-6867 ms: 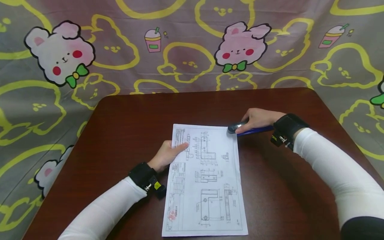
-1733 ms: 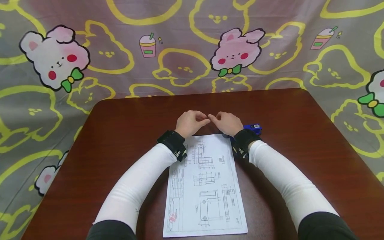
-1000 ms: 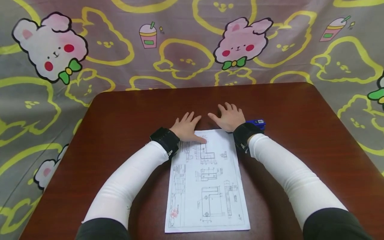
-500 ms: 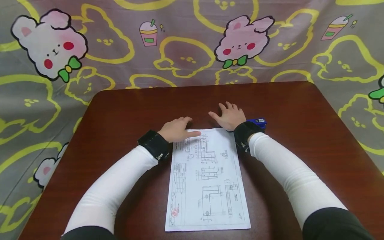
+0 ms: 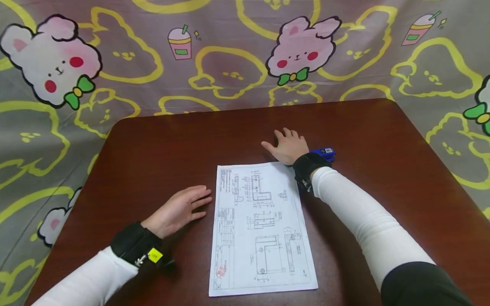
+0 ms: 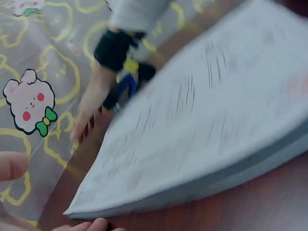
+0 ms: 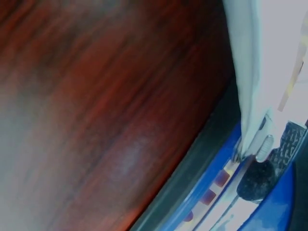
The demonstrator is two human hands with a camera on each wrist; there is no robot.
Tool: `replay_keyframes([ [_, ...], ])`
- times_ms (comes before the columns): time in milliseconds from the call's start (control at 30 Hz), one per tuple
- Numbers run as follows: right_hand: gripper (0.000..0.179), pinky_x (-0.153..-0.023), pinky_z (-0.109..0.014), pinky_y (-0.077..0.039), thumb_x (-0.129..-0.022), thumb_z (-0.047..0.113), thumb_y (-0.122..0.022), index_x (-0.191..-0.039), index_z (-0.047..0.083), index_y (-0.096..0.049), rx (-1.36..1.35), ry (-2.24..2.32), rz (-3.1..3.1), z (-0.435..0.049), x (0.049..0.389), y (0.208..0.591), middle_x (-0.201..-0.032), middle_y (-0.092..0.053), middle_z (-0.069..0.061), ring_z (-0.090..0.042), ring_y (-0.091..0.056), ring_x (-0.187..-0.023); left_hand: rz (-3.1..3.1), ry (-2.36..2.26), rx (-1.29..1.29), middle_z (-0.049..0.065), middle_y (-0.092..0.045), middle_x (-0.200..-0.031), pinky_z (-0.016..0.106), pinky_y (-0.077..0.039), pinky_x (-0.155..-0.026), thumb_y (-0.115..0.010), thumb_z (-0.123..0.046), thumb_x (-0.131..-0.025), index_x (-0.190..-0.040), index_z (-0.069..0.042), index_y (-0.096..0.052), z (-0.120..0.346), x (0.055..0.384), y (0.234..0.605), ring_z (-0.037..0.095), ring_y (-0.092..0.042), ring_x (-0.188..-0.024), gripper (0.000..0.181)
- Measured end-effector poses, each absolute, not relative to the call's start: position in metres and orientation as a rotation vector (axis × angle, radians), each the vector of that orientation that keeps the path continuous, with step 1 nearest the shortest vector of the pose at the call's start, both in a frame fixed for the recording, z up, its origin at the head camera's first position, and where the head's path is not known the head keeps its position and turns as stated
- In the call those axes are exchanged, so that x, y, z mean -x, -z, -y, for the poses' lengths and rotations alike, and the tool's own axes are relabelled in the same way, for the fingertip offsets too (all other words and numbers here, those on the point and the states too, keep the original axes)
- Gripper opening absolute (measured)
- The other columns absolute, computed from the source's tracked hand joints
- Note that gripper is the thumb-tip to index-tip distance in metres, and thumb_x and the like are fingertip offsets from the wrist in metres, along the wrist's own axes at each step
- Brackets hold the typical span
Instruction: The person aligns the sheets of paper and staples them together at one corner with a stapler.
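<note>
A stack of printed paper sheets [image 5: 264, 229] with technical drawings lies on the table. My left hand [image 5: 178, 210] is just left of the stack, its fingers extended and holding nothing. Past the stack's far right corner, my right hand [image 5: 289, 146] has its fingers spread, palm down. A blue stapler [image 5: 324, 154] sticks out behind the right wrist, partly hidden by the wrist strap. Seen up close in the right wrist view, the stapler [image 7: 274, 209] has the corner of the papers [image 7: 269, 53] at its head. In the left wrist view the stack's edge [image 6: 202, 185] looks thick.
The dark brown wooden table [image 5: 160, 148] reaches back to a patterned cloth [image 5: 229, 55] with cartoon rabbits. Each wrist carries a black strap [image 5: 132, 242] with a small camera.
Earlier the right hand held the stapler at the paper's corner. Both hands then met beyond the far edge and opened. The left hand has since moved left and nearer, off the paper.
</note>
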State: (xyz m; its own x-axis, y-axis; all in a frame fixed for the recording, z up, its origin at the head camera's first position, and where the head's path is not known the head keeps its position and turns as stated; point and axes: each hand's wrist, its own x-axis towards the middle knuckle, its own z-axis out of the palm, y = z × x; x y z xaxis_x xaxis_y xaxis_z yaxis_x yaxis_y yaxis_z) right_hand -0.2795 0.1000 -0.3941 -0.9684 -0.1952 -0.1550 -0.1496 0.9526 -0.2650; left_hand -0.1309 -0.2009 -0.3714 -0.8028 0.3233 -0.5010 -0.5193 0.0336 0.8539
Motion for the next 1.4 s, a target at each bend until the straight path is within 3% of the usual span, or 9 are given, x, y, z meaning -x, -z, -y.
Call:
replay_keyframes([
  [100,0.081,-0.112,-0.055,-0.018,-0.094,0.068,-0.033,-0.152,0.010,-0.030,0.262,0.377,-2.927,-0.100,0.281,0.396,-0.155,-0.027,-0.018,-0.038,-0.023,-0.140,-1.585,-1.911,0.217,0.022,-0.011,-0.158,0.054,-0.020,-0.112,-0.035,-0.027,-0.107,-0.153,0.001,-0.003,0.196,0.123,0.370,0.038,-0.017,-0.143,0.062],
  [200,0.082,-0.112,-0.055,-0.019,-0.094,0.068,-0.033,-0.152,0.010,-0.031,0.257,0.375,-2.930,-0.100,0.281,0.396,-0.155,-0.027,-0.018,-0.038,-0.023,-0.140,-1.490,-1.983,0.276,0.024,-0.012,-0.156,0.050,-0.022,-0.112,-0.036,-0.027,-0.106,-0.152,0.000,-0.005,0.190,0.123,0.370,0.038,-0.019,-0.140,0.062],
  [367,0.082,-0.111,-0.055,-0.020,-0.094,0.068,-0.035,-0.151,0.010,-0.032,0.251,0.371,-2.947,-0.100,0.280,0.396,-0.154,-0.029,-0.018,-0.038,-0.025,-0.140,-1.480,-1.971,0.304,0.019,-0.035,-0.139,0.038,-0.034,-0.098,-0.041,-0.029,-0.105,-0.146,-0.001,-0.021,0.181,0.132,0.374,0.030,-0.036,-0.121,0.054],
  [467,0.082,-0.111,-0.055,-0.020,-0.094,0.068,-0.036,-0.151,0.010,-0.033,0.255,0.374,-2.953,-0.099,0.280,0.398,-0.153,-0.030,-0.019,-0.038,-0.026,-0.139,-1.557,-1.896,0.268,0.013,-0.049,-0.123,0.034,-0.034,-0.086,-0.041,-0.030,-0.105,-0.141,0.000,-0.037,0.179,0.135,0.378,0.026,-0.043,-0.107,0.047],
  [633,0.082,-0.111,-0.055,-0.020,-0.093,0.068,-0.036,-0.151,0.010,-0.034,0.248,0.366,-2.956,-0.098,0.280,0.401,-0.153,-0.031,-0.018,-0.037,-0.026,-0.139,-1.751,-1.793,0.225,0.005,-0.062,-0.100,0.031,-0.038,-0.076,-0.049,-0.031,-0.102,-0.124,-0.001,-0.059,0.175,0.137,0.384,0.022,-0.049,-0.091,0.039],
  [867,0.081,-0.111,-0.055,-0.020,-0.093,0.068,-0.036,-0.150,0.010,-0.035,0.250,0.366,-2.961,-0.099,0.282,0.401,-0.153,-0.031,-0.018,-0.038,-0.027,-0.139,-1.992,-1.568,-0.045,0.015,-0.069,-0.104,0.036,-0.055,-0.075,-0.053,-0.023,-0.101,-0.131,0.005,-0.054,0.174,0.144,0.395,0.022,-0.067,-0.086,0.041],
  [1067,0.081,-0.111,-0.056,-0.020,-0.093,0.068,-0.037,-0.150,0.010,-0.035,0.259,0.371,-2.940,-0.101,0.284,0.404,-0.153,-0.031,-0.018,-0.038,-0.026,-0.139,-2.031,-1.519,-0.026,0.018,-0.070,-0.096,0.033,-0.057,-0.065,-0.055,-0.010,-0.099,-0.124,0.010,-0.057,0.174,0.154,0.409,0.022,-0.070,-0.077,0.032],
  [1400,0.080,-0.111,-0.057,-0.019,-0.094,0.066,-0.036,-0.150,0.010,-0.035,0.274,0.322,-2.938,-0.103,0.287,0.406,-0.153,-0.031,-0.018,-0.039,-0.027,-0.138,-2.036,-1.516,0.039,0.017,-0.071,-0.094,0.031,-0.057,-0.064,-0.057,-0.009,-0.098,-0.122,0.009,-0.059,0.171,0.157,0.413,0.023,-0.070,-0.075,0.031],
])
